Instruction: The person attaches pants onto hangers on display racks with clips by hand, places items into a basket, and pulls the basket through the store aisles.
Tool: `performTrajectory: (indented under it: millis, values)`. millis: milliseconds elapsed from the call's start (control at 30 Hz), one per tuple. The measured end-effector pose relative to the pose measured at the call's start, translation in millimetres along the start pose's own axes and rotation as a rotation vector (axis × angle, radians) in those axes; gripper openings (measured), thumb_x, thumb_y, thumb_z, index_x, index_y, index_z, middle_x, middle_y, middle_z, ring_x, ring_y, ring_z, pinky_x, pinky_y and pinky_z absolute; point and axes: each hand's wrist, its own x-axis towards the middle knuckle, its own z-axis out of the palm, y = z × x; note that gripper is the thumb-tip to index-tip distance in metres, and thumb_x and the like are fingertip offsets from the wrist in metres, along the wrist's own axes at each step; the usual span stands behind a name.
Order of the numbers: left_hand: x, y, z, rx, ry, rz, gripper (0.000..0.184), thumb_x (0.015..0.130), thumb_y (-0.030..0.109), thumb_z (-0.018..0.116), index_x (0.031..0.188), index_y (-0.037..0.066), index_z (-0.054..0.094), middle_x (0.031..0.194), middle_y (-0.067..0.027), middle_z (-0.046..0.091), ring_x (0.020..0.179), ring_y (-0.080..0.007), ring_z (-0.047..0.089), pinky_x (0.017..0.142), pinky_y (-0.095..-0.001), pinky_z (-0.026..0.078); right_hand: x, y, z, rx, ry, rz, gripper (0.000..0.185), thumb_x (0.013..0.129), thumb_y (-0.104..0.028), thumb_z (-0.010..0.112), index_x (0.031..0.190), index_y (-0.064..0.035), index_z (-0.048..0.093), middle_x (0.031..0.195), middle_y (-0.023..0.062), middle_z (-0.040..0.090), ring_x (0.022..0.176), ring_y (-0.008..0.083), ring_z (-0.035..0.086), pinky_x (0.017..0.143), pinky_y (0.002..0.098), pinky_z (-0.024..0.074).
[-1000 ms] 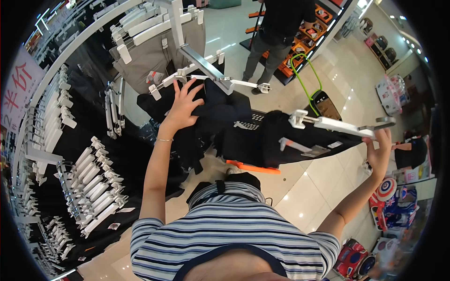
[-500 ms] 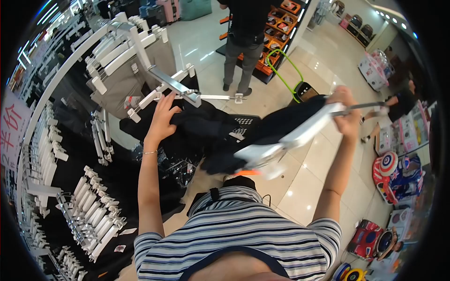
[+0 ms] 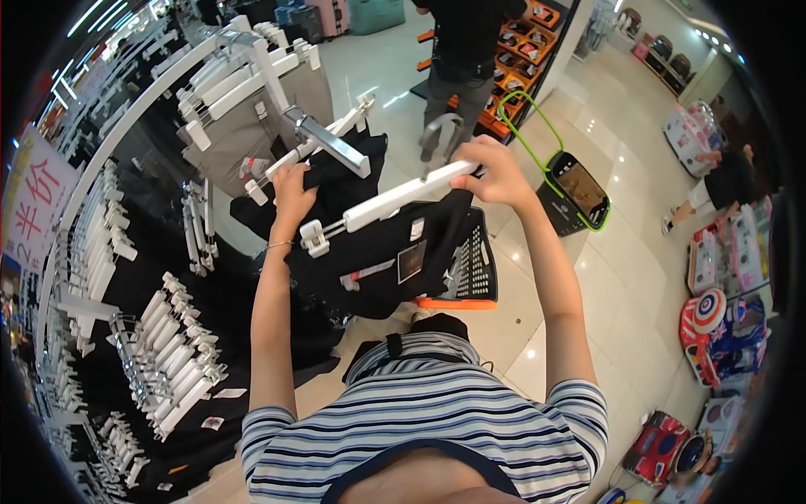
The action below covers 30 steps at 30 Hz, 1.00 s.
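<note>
Head view: right hand [image 3: 495, 175], fingers clamped on white hanger [image 3: 395, 204] near one end, seemingly so black garment [image 3: 378, 267] hangs below, partly hiding basket [image 3: 480, 260]. Left hand [image 3: 293, 195] at racked clothes [image 3: 348, 175], perhaps steadying; grip: cannot tell.

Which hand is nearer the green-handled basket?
Right. The right hand, on a white hanger, appears just left of the basket; the left hand is farther left, by the rack.

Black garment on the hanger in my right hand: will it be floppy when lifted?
The garment looks floppy: it hangs loosely. It may swing below the hanger, which is straight and seems stiff in the right hand.
</note>
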Motion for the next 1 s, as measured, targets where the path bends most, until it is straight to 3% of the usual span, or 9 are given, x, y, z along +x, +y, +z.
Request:
performTrajectory:
  millis: [167, 267, 300, 400, 433, 533, 667, 800, 1000]
  values:
    - [0, -3, -12, 0.02, -0.151, 0.092, 0.033, 0.059, 0.006, 0.061, 0.092, 0.004, 0.059, 0.099, -0.0115, 0.057, 0.099, -0.0319, 0.047, 0.087, -0.0407, 0.034, 34, 12, 42, -0.034, -0.095, -0.092, 0.028, 0.064, -0.03, 0.074, 0.082, -0.0115, 0.062, 0.066, 0.0097, 0.057, 0.074, 0.0295, 0.054, 0.065, 0.0383, 0.0416]
    - [-2, 2, -26, 0.052, -0.123, 0.178, 0.041, 0.056, 0.002, 0.059, 0.096, 0.003, 0.057, 0.116, -0.0118, 0.052, 0.109, -0.0324, 0.043, 0.094, -0.0408, 0.031, 55, 24, 67, -0.057, -0.215, -0.086, 0.026, 0.063, -0.028, 0.074, 0.081, -0.0118, 0.062, 0.067, 0.0106, 0.058, 0.073, 0.0318, 0.053, 0.064, 0.0398, 0.0417]
    - [-6, 8, -32, 0.001, -0.173, 0.075, 0.046, 0.054, 0.001, 0.058, 0.1, 0.001, 0.055, 0.131, -0.0119, 0.042, 0.118, -0.0328, 0.037, 0.101, -0.0424, 0.027, 61, 28, 73, 0.023, -0.241, -0.098, 0.025, 0.062, -0.025, 0.074, 0.08, -0.0119, 0.062, 0.068, 0.0113, 0.059, 0.074, 0.0332, 0.053, 0.064, 0.041, 0.0419]
    - [-17, 13, -47, 0.014, -0.11, 0.203, 0.032, 0.05, -0.006, 0.052, 0.081, 0.0, 0.047, 0.135, -0.0122, 0.038, 0.126, -0.0327, 0.031, 0.108, -0.0469, 0.017, 67, 38, 95, 0.005, -0.253, -0.182, 0.026, 0.061, -0.025, 0.075, 0.079, -0.0121, 0.062, 0.068, 0.0109, 0.059, 0.075, 0.0324, 0.053, 0.065, 0.0402, 0.0423]
    - [-24, 15, -50, -0.018, -0.072, 0.185, 0.028, 0.049, -0.008, 0.05, 0.074, 0.001, 0.042, 0.133, -0.0124, 0.04, 0.127, -0.0319, 0.032, 0.109, -0.0483, 0.015, 68, 36, 96, 0.005, -0.275, -0.186, 0.026, 0.06, -0.024, 0.075, 0.079, -0.0122, 0.062, 0.069, 0.0101, 0.059, 0.076, 0.0311, 0.053, 0.067, 0.039, 0.0426]
    - [-61, 5, -60, -0.175, 0.031, 0.043, 0.04, 0.052, -0.012, 0.046, 0.09, -0.003, 0.052, 0.124, -0.014, 0.05, 0.117, -0.031, 0.046, 0.102, -0.0403, 0.033, 70, 34, 98, 0.027, -0.3, -0.174, 0.025, 0.06, -0.024, 0.075, 0.079, -0.0127, 0.063, 0.069, 0.0091, 0.059, 0.077, 0.0303, 0.053, 0.068, 0.0382, 0.0427]
    - [-121, 20, -91, -0.23, 0.252, -0.415, 0.044, 0.062, -0.014, 0.046, 0.103, -0.002, 0.057, 0.099, -0.0159, 0.063, 0.095, -0.0236, 0.062, 0.083, -0.0295, 0.046, 74, 43, 94, 0.096, -0.273, -0.199, 0.026, 0.06, -0.025, 0.075, 0.079, -0.0131, 0.062, 0.07, 0.0071, 0.059, 0.077, 0.0292, 0.053, 0.068, 0.0378, 0.0426]
    - [-177, 33, -123, -0.119, 0.505, -0.506, 0.021, 0.076, -0.004, 0.055, 0.097, -0.004, 0.054, 0.083, -0.0062, 0.06, 0.078, -0.0096, 0.055, 0.071, -0.0229, 0.044, 78, 50, 76, 0.085, -0.286, -0.151, 0.025, 0.061, -0.025, 0.074, 0.077, -0.0112, 0.06, 0.069, 0.0083, 0.058, 0.076, 0.0307, 0.053, 0.068, 0.0384, 0.0423]
    - [-230, 66, -174, 0.098, 0.764, -0.583, 0.025, 0.072, -0.005, 0.057, 0.097, -0.005, 0.055, 0.086, -0.0112, 0.058, 0.077, -0.0182, 0.054, 0.075, -0.0289, 0.044, 93, 49, 87, 0.035, -0.386, -0.003, 0.026, 0.063, -0.021, 0.071, 0.081, -0.0051, 0.061, 0.068, 0.013, 0.058, 0.066, 0.0281, 0.057, 0.062, 0.0345, 0.0428]
